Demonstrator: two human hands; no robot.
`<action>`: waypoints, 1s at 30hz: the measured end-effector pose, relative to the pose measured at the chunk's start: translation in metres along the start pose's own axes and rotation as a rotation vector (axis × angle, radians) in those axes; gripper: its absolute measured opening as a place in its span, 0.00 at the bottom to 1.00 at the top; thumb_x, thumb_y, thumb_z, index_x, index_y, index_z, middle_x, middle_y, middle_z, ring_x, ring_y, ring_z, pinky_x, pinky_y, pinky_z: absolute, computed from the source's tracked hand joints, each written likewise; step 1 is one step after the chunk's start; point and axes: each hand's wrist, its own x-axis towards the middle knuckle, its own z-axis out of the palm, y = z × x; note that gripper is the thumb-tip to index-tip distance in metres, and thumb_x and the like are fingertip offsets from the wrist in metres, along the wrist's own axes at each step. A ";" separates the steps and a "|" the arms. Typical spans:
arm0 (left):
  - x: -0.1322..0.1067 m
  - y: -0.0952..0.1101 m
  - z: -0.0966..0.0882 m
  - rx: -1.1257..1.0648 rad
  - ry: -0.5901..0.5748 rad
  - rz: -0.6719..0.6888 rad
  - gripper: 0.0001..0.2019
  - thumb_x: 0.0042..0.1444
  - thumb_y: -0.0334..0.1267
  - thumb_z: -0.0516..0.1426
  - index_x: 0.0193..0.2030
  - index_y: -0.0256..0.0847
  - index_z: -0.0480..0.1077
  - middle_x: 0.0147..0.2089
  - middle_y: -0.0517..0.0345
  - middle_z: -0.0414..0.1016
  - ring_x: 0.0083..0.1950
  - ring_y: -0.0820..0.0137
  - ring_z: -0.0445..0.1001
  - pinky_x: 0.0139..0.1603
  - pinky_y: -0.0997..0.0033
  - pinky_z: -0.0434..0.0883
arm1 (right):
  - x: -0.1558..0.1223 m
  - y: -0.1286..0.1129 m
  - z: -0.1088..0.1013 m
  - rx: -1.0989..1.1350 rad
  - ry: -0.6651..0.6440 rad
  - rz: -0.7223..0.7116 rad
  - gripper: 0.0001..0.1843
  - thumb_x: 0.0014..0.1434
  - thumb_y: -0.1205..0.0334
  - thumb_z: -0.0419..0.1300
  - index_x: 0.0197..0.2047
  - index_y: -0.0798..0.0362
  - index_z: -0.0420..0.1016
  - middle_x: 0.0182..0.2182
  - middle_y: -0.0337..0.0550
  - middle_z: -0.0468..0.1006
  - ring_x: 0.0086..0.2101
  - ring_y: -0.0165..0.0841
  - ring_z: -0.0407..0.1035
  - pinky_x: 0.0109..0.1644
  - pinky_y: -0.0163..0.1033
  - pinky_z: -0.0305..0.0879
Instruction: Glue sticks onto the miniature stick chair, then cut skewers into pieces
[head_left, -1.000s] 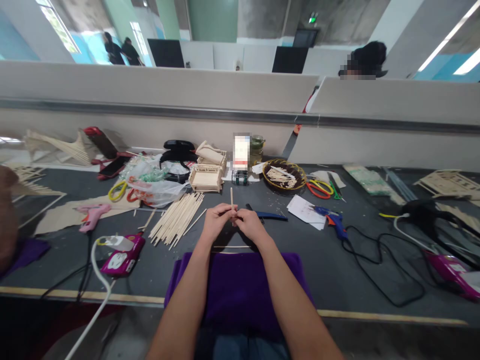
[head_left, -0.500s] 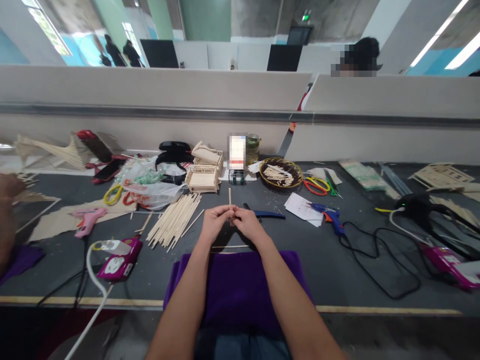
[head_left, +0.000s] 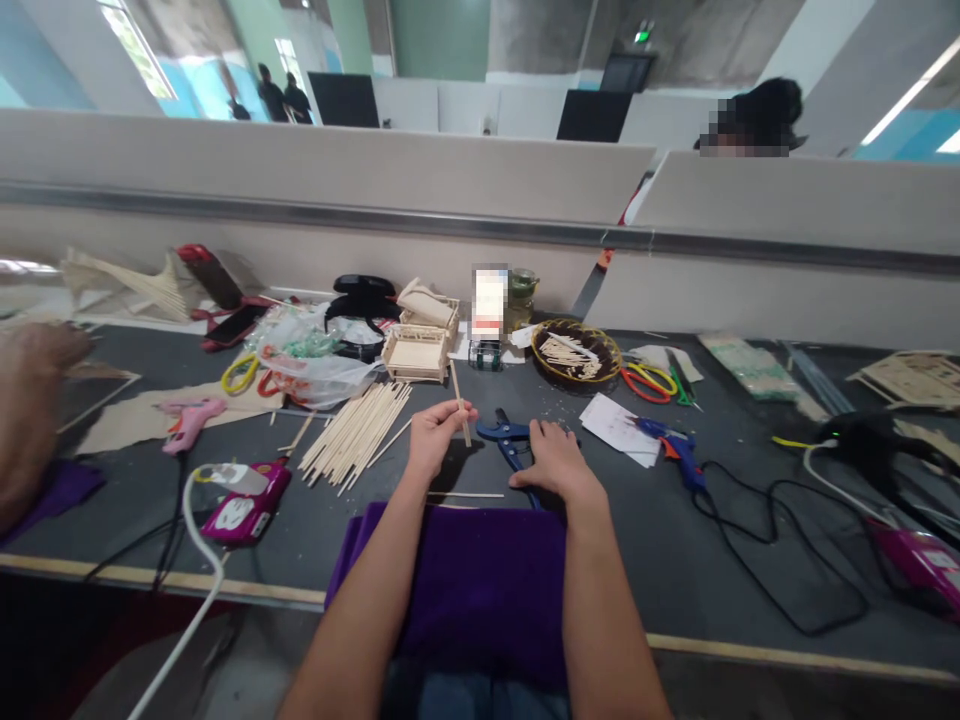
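Observation:
My left hand (head_left: 437, 437) is closed in a pinch on a thin wooden stick (head_left: 456, 388), which stands nearly upright and leans a little. My right hand (head_left: 556, 460) lies over the handles of a blue hand cutter (head_left: 504, 430) with its fingers spread and its thumb apart. The cutter's jaws point left, toward the stick, and its two handles are spread and partly hidden under the hand. Another thin stick (head_left: 466, 495) lies flat between my forearms, just beyond a purple cloth (head_left: 480, 590). A bundle of wooden sticks (head_left: 354, 435) rests left of my left hand.
A small wooden frame model (head_left: 415, 355) and a phone (head_left: 490, 300) stand behind. Short stick pieces fill a wicker basket (head_left: 576, 378). Glue guns lie either side, one pink (head_left: 191, 420), one blue (head_left: 679, 450), with trailing cables. Another person's hand (head_left: 49, 355) is at far left.
My hands have parted. The right one let go of the stick and moved right onto the cutter, whose handles now stand apart; the left keeps the stick. The view has shifted slightly left.

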 end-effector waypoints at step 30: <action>-0.008 0.012 -0.008 0.304 -0.026 0.245 0.10 0.52 0.41 0.60 0.36 0.39 0.79 0.29 0.59 0.78 0.32 0.68 0.75 0.37 0.71 0.72 | 0.003 -0.012 0.015 0.264 0.481 -0.384 0.27 0.47 0.67 0.55 0.53 0.56 0.65 0.46 0.55 0.73 0.47 0.46 0.66 0.52 0.48 0.62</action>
